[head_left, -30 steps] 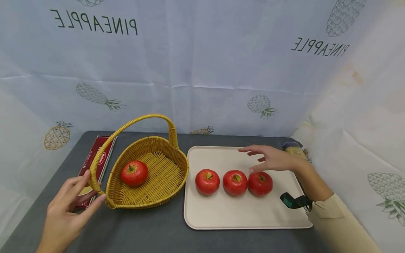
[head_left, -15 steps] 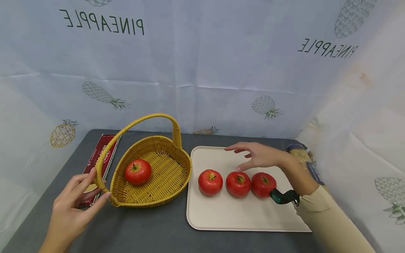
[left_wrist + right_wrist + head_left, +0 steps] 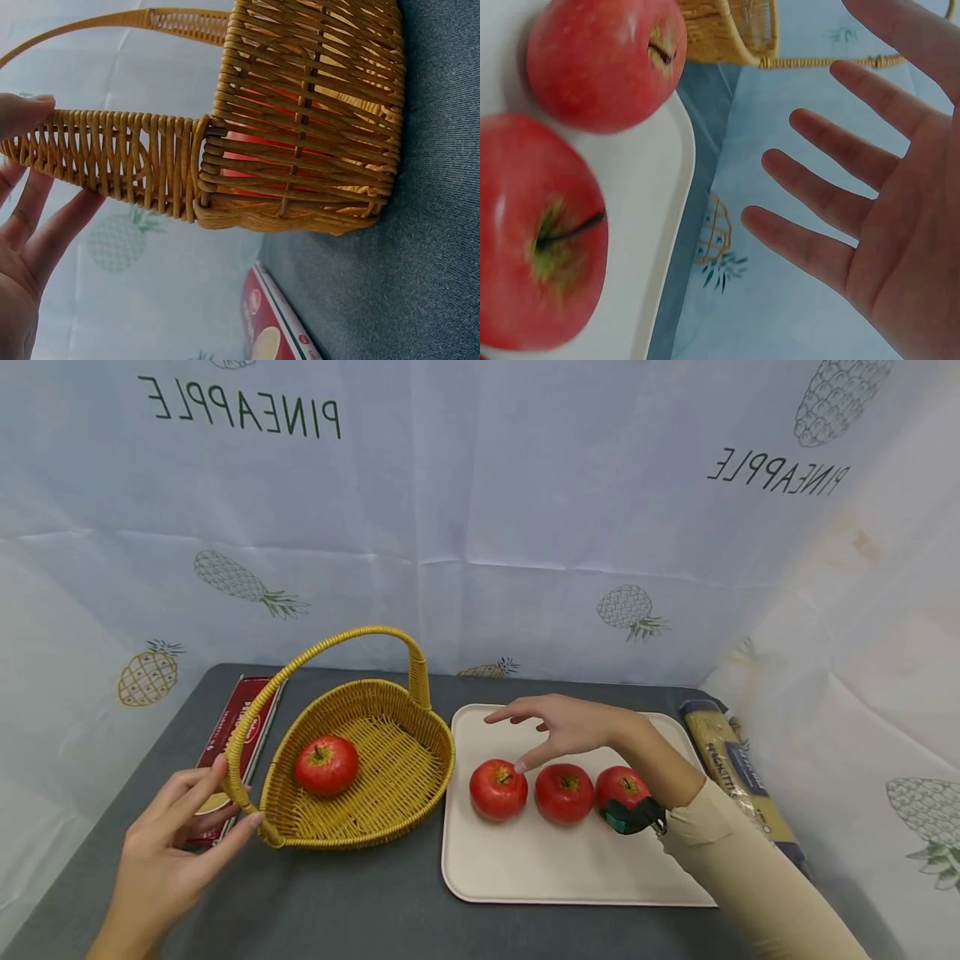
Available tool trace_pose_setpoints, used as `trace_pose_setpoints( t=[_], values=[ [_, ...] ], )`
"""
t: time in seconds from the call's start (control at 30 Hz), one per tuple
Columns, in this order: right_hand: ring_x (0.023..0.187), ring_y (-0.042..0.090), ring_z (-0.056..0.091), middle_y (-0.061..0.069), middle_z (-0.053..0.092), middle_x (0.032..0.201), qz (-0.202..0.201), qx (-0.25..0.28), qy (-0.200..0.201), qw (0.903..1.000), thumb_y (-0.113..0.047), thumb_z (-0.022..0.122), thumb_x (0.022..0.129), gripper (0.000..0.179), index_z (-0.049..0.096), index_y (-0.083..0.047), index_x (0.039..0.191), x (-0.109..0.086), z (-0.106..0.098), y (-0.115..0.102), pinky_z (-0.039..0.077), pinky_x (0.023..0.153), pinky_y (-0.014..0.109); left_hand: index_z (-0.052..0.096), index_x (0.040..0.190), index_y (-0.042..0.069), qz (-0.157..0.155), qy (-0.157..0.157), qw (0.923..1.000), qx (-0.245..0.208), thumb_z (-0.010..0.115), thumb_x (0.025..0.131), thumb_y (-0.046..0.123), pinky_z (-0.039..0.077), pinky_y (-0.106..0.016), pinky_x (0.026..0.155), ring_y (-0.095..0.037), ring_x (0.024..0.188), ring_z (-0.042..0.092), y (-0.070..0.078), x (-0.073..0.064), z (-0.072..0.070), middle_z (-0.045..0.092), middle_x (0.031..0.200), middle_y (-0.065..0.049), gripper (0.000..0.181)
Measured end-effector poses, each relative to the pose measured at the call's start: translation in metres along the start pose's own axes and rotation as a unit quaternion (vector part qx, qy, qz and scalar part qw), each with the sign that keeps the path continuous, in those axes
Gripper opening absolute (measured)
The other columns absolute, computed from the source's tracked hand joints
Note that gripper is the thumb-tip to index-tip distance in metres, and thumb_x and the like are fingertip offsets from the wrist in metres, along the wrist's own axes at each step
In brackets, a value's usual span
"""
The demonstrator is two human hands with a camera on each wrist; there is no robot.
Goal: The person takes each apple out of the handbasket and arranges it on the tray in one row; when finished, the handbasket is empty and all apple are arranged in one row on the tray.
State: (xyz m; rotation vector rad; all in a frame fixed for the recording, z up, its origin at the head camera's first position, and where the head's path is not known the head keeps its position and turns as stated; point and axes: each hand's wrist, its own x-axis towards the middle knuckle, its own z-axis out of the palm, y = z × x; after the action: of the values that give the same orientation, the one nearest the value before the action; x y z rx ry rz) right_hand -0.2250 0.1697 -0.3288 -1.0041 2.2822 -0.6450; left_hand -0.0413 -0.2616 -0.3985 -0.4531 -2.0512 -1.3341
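My left hand (image 3: 161,864) holds the upright handle (image 3: 120,154) of a yellow wicker basket (image 3: 397,777), thumb on one side and fingers on the other. One red apple (image 3: 326,766) lies inside, at the basket's left. To the right, three more apples line up on a cream tray (image 3: 570,868): a left one (image 3: 495,793), a middle one (image 3: 564,794) and a right one (image 3: 621,783), partly covered by the wrist strap. My right hand (image 3: 573,725) hovers above the tray, thumb tip overlapping the left apple in the head view. In the right wrist view its fingers (image 3: 810,240) are spread and hold nothing.
A red flat box (image 3: 240,710) lies behind the left hand, beside the basket. A spaghetti packet (image 3: 731,760) lies along the tray's right side. White cloth with pineapple prints (image 3: 525,485) hangs behind and around the dark grey table (image 3: 337,902).
My right hand has moved left across the tray, from over the right apple to the left one. The left hand keeps its hold on the basket handle; the apples have stayed in place.
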Motion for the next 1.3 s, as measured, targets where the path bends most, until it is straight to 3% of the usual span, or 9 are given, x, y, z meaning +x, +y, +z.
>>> trace_pose_setpoints(
  t=[0.2, 0.43, 0.7, 0.93, 1.07, 1.3],
  values=[
    [0.141, 0.023, 0.048, -0.003, 0.051, 0.153, -0.006, -0.002, -0.018, 0.9998, -0.038, 0.079, 0.086, 0.072, 0.049, -0.029, 0.151, 0.015, 0.001, -0.011, 0.05, 0.116, 0.053, 0.049, 0.135, -0.023, 0.016, 0.003, 0.9994, -0.029, 0.081, 0.081, -0.005, 0.058, -0.011, 0.086, 0.004, 0.097, 0.073, -0.002, 0.001, 0.002, 0.062, 0.118, 0.001, 0.065],
    [0.143, 0.02, 0.046, -0.004, 0.048, 0.156, -0.033, -0.003, -0.033, 0.9989, -0.036, 0.078, 0.087, 0.075, 0.047, -0.025, 0.154, 0.031, 0.003, -0.026, 0.05, 0.117, 0.052, 0.05, 0.136, -0.021, 0.008, 0.007, 0.9999, -0.013, 0.081, 0.081, -0.005, 0.058, -0.01, 0.086, 0.006, 0.096, 0.072, -0.001, 0.002, 0.001, 0.062, 0.117, 0.003, 0.065],
    [0.142, 0.02, 0.046, -0.001, 0.046, 0.159, -0.059, -0.01, -0.045, 0.9972, -0.037, 0.074, 0.088, 0.074, 0.044, -0.026, 0.155, 0.043, 0.003, -0.042, 0.05, 0.116, 0.049, 0.049, 0.135, -0.023, 0.017, 0.007, 0.9994, -0.03, 0.081, 0.082, -0.002, 0.058, -0.011, 0.086, 0.004, 0.097, 0.072, -0.003, 0.002, 0.002, 0.063, 0.118, 0.002, 0.066],
    [0.149, 0.023, 0.041, -0.002, 0.043, 0.161, -0.083, -0.025, -0.05, 0.995, -0.038, 0.077, 0.089, 0.077, 0.043, -0.024, 0.156, 0.059, 0.006, -0.054, 0.05, 0.115, 0.046, 0.046, 0.136, -0.025, 0.017, 0.005, 0.9964, -0.083, 0.08, 0.081, -0.005, 0.058, -0.013, 0.09, 0.0, 0.1, 0.073, -0.004, 0.001, 0.002, 0.062, 0.118, -0.002, 0.067],
    [0.146, 0.018, 0.043, -0.003, 0.045, 0.16, -0.098, -0.04, -0.049, 0.9932, -0.039, 0.077, 0.089, 0.077, 0.044, -0.024, 0.156, 0.07, 0.01, -0.06, 0.052, 0.112, 0.041, 0.046, 0.135, -0.025, 0.008, 0.007, 0.9957, -0.092, 0.08, 0.08, -0.008, 0.058, -0.013, 0.089, 0.0, 0.098, 0.074, -0.003, 0.0, 0.002, 0.062, 0.119, -0.003, 0.067],
    [0.15, 0.016, 0.04, -0.001, 0.045, 0.161, -0.114, -0.043, -0.053, 0.9911, -0.042, 0.078, 0.087, 0.08, 0.043, -0.022, 0.157, 0.087, 0.016, -0.07, 0.044, 0.123, 0.039, 0.051, 0.136, -0.02, -0.018, 0.004, 0.9998, -0.011, 0.079, 0.073, -0.02, 0.058, -0.01, 0.085, 0.006, 0.094, 0.073, 0.002, -0.001, 0.001, 0.061, 0.115, 0.003, 0.069]
  ],
)
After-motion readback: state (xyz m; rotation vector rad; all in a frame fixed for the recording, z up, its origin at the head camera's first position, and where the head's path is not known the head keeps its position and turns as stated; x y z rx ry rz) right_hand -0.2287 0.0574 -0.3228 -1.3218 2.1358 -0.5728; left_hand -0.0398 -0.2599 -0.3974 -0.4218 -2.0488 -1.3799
